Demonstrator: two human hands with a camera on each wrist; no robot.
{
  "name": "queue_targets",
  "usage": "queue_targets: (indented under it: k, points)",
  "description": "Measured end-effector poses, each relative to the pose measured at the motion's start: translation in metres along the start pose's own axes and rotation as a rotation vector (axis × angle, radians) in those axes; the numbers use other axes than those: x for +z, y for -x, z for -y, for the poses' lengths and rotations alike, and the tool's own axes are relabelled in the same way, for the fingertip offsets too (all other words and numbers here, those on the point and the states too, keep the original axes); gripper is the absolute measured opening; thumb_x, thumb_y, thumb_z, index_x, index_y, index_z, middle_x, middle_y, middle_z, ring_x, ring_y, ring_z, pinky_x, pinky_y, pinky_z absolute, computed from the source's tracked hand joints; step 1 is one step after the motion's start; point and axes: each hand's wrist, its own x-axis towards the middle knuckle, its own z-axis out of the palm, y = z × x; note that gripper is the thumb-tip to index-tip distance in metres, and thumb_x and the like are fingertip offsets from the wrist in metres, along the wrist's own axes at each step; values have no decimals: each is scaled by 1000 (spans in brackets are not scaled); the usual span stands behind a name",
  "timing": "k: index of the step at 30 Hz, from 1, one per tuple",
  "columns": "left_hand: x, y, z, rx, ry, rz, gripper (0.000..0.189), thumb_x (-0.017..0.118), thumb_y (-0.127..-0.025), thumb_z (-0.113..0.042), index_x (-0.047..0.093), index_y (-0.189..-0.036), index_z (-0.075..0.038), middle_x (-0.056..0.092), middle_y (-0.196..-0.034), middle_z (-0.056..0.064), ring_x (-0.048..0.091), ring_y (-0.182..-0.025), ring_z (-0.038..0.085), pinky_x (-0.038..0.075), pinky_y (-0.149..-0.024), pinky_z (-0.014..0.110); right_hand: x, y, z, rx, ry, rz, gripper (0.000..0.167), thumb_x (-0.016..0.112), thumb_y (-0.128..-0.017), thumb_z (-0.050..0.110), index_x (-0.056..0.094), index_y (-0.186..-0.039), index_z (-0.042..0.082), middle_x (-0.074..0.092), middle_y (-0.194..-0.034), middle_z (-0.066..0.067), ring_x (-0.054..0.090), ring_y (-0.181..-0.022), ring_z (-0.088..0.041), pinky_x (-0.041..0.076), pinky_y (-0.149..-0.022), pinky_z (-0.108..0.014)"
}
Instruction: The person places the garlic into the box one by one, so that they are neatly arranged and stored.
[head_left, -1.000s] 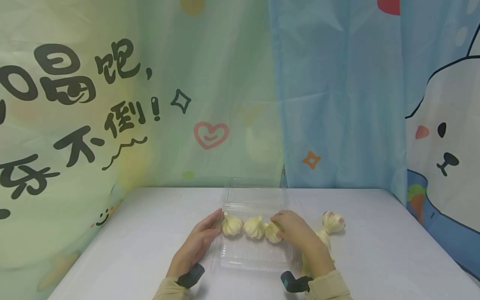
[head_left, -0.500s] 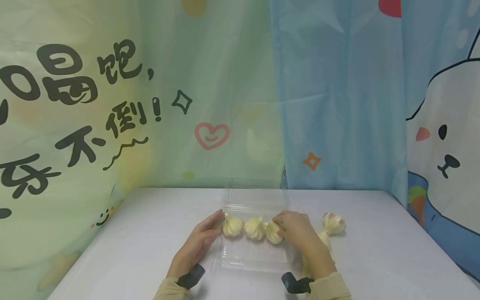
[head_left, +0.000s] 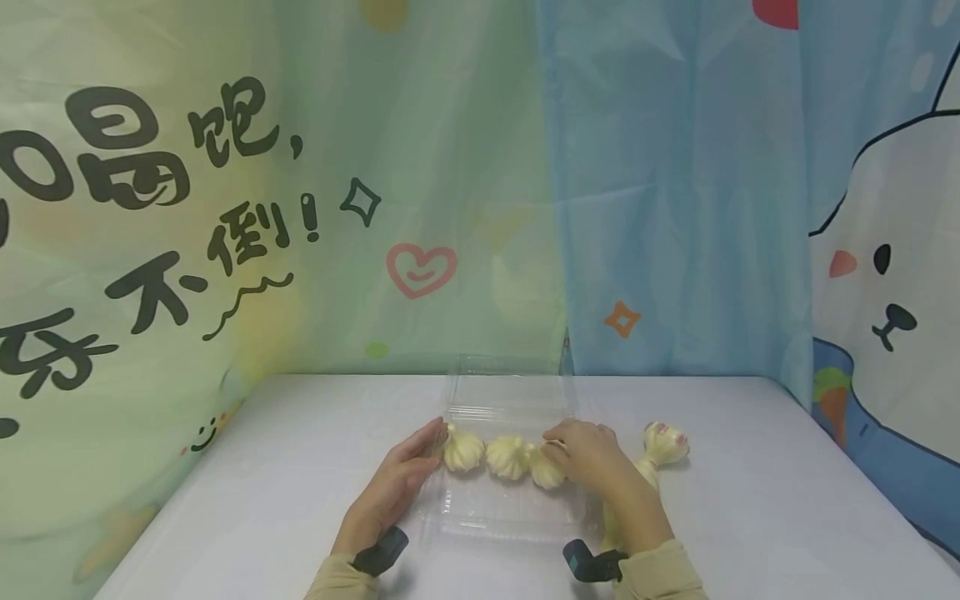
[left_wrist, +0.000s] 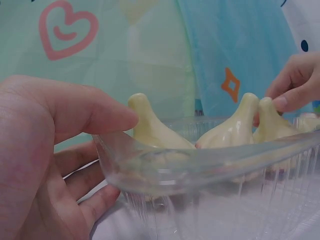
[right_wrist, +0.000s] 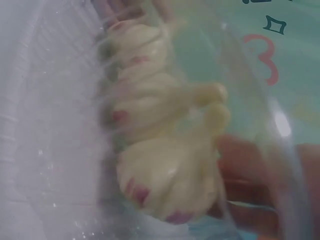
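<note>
A clear plastic box (head_left: 510,512) lies on the table with its lid (head_left: 512,392) raised behind it. Three pale garlic bulbs stand in a row inside: a left garlic bulb (head_left: 463,452), a middle garlic bulb (head_left: 507,458) and a right garlic bulb (head_left: 547,472). At the box's left side my left hand (head_left: 401,479) holds it, thumb over the rim and fingers outside the wall in the left wrist view. My right hand (head_left: 592,458) pinches the right garlic bulb near its stem, which touches the middle one. The right wrist view is blurred through the plastic.
More garlic (head_left: 666,445) lies right of the box, partly hidden behind my right forearm. The white table (head_left: 750,500) ends at a printed curtain (head_left: 675,208) at the back.
My right fingers have shifted slightly over the right garlic bulb, which has settled a little lower and nearer the middle one. My left hand stays on the box.
</note>
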Motion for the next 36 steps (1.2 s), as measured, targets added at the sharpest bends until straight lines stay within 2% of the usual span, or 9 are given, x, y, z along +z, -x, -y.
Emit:
queue_targets:
  k: [4, 9, 11, 14, 18, 27, 36]
  points:
    - [-1, -1, 0, 6, 6, 10, 64, 54, -91, -9, 28, -150, -12, 20, -159, 5, 10, -149, 19, 7, -122, 40, 0, -1, 1, -4, -14, -1, 33, 65, -87, 31, 69, -111, 8, 67, -112, -8, 62, -107, -31, 40, -93, -63]
    - [-1, -1, 1, 12, 13, 12, 64, 54, -91, -9, 29, -149, -13, 20, -159, 5, 9, -149, 19, 6, -122, 40, -1, 1, 3, 31, -23, 19, 45, 77, -76, 33, 68, -116, 14, 64, -118, -6, 59, -112, -29, 25, -103, -72]
    - [-2, -1, 1, 13, 21, 12, 63, 53, -91, -8, 29, -149, -12, 20, -159, 5, 10, -149, 19, 6, -122, 40, -1, 1, 4, 43, -4, 26, 48, 81, -71, 32, 68, -115, 17, 64, -116, -3, 59, -111, -27, 21, -104, -73]
    - [-1, -1, 1, 14, 32, 11, 63, 53, -91, -7, 29, -149, -12, 22, -159, 5, 11, -149, 19, 7, -122, 40, 0, 2, 5, 57, 17, 27, 45, 82, -70, 29, 69, -112, 18, 65, -110, 0, 60, -108, -24, 18, -104, -74]
    - [-1, 0, 2, 15, 27, 8, 62, 53, -91, -7, 30, -149, -12, 23, -158, 5, 10, -149, 19, 6, -122, 41, 1, 3, 7, 66, 27, 20, 39, 81, -71, 26, 71, -108, 18, 67, -104, 2, 62, -104, -23, 19, -103, -74]
    - [0, 1, 1, 17, 42, 11, 62, 51, -92, -5, 29, -149, -10, 23, -158, 6, 10, -149, 19, 6, -122, 40, 2, 3, 7, 43, 34, -18, 35, 80, -72, 19, 71, -105, 17, 69, -97, 2, 64, -95, -22, 22, -101, -74]
    - [-1, 0, 1, 20, 37, 12, 62, 52, -91, -4, 29, -149, -10, 23, -158, 6, 12, -148, 19, 6, -122, 39, 2, 1, 9, 49, -13, -47, 23, 74, -75, 8, 71, -95, 20, 67, -90, 4, 64, -89, -19, 21, -102, -73]
